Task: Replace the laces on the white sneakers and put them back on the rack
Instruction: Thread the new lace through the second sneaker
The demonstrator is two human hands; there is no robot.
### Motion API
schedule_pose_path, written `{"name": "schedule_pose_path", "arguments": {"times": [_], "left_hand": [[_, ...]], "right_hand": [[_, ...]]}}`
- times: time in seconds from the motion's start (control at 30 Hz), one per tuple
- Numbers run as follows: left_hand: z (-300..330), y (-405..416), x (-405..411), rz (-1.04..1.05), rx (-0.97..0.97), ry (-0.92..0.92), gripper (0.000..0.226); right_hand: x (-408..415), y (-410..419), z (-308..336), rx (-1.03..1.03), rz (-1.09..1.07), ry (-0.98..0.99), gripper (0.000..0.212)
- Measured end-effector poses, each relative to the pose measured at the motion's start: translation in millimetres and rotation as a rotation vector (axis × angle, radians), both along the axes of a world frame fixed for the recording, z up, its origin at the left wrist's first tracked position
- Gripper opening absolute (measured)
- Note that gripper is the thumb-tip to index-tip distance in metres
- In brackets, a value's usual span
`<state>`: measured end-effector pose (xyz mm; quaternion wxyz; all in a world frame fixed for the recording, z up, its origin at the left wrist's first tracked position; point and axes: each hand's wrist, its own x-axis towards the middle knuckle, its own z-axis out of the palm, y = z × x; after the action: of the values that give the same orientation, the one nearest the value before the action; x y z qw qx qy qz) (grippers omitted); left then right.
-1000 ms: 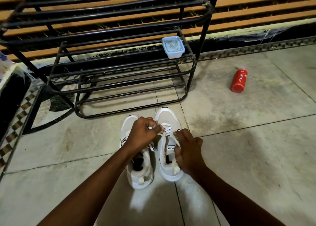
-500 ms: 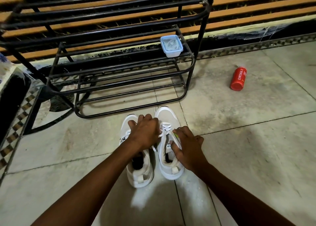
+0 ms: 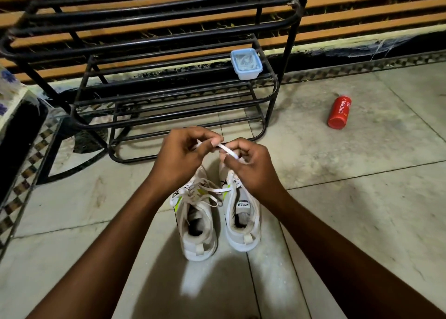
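Pinching a white lace [image 3: 225, 149] between them, the left hand [image 3: 179, 159] and right hand [image 3: 251, 168] are raised above a pair of white sneakers [image 3: 217, 212]; both hands have their fingers curled around the lace, which runs down to the right shoe. The sneakers stand side by side on the tiled floor [image 3: 362, 210], toes toward a black metal rack [image 3: 149, 53], with loose lacing draped across the left shoe. A small blue-rimmed container [image 3: 246, 64] sits on the right end of a middle shelf of the rack. A red bottle [image 3: 339, 112] lies on its side on the floor, well apart to the right of the rack.
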<state>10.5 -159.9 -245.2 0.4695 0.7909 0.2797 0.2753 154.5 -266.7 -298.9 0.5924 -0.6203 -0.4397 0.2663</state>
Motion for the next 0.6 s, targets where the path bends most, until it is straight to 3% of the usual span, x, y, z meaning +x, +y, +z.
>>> {"name": "schedule_pose_path", "arguments": {"times": [0.03,0.2,0.37,0.5,0.6], "left_hand": [[-3,7,-7,0.034,-0.004,0.006,0.010],[-36,35,-38,0.171,0.021,0.140,0.010],[-69,45,-60,0.316,0.016,0.329,0.026],[-76,37,-59,0.356,0.104,0.422,0.016],[-77,29,-52,0.391,0.103,0.418,0.010]], "right_hand": [[5,2,2,0.016,-0.032,-0.009,0.002],[28,-4,0,0.022,-0.154,-0.020,0.008],[35,-5,-3,-0.030,-0.238,-0.024,0.010],[34,-1,-5,-0.085,-0.200,0.040,0.003],[33,-4,-16,-0.121,-0.194,0.056,0.025]]}}
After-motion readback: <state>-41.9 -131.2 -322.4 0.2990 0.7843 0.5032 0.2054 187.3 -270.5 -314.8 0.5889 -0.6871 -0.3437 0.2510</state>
